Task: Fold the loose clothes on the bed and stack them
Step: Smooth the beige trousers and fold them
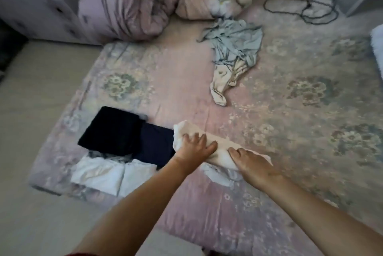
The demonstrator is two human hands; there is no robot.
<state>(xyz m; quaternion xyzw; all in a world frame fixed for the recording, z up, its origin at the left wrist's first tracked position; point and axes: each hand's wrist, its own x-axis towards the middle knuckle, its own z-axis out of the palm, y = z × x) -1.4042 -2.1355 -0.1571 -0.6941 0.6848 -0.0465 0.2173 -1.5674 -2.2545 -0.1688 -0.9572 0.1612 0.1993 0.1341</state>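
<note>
one bed (290, 110), floral cover. one grey crumpled garment (234, 48), unfolded, lying well beyond the hands. folded dark clothes (112, 129) and white clothes (97, 175) laid left. one cream garment (209, 143), pressed flat under left hand (194, 148) and right hand (250, 162), fingers straight, slightly spread. risk: fold could be undone if dragged; neighbouring dark clothes could be nudged.
</note>
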